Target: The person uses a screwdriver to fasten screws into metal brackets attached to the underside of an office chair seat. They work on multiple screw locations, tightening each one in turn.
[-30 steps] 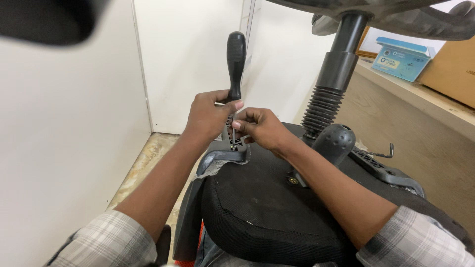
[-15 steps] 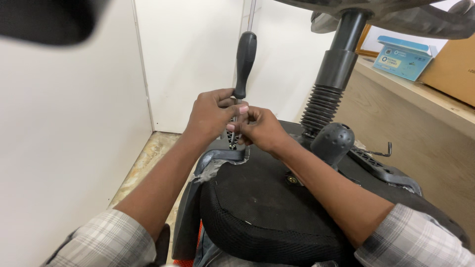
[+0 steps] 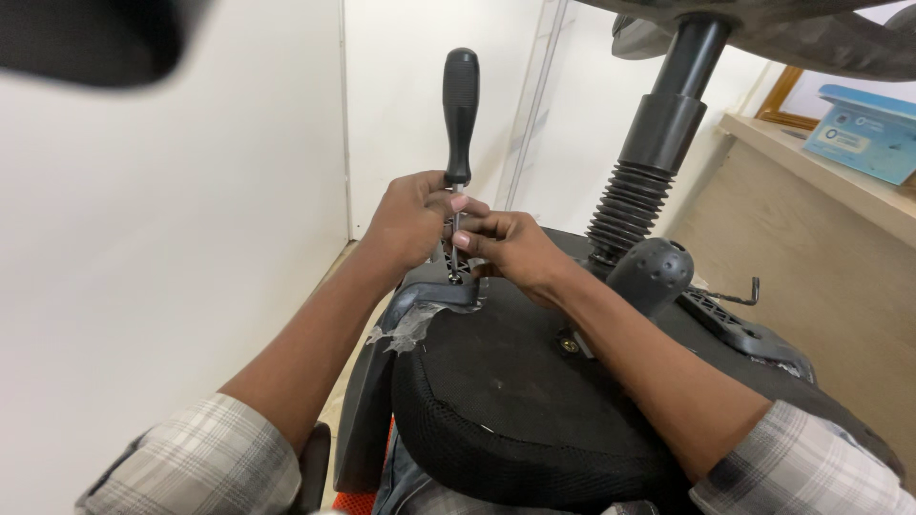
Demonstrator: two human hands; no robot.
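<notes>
Pinching the black-handled steel screwdriver [image 3: 459, 124] upright, left hand [image 3: 410, 219] and right hand [image 3: 510, 250] work the upturned black mesh chair seat [image 3: 515, 381] (screw seemingly not yet finished).

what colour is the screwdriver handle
Black, with a ribbed upper part; the screwdriver handle stands upright above both hands, seen best in the head view.

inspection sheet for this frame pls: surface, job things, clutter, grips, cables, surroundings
Surface: upturned chair seat underside, black mesh edge.
Job's things: screwdriver upright, tip at armrest bracket.
Clutter: hex key on the seat plate; torn tape by the bracket.
Grips: left hand around the shaft below the handle; right hand pinching near the tip.
Cables: nothing seen.
Surroundings: gas-lift column, white wall, wooden shelf with blue box.
</notes>
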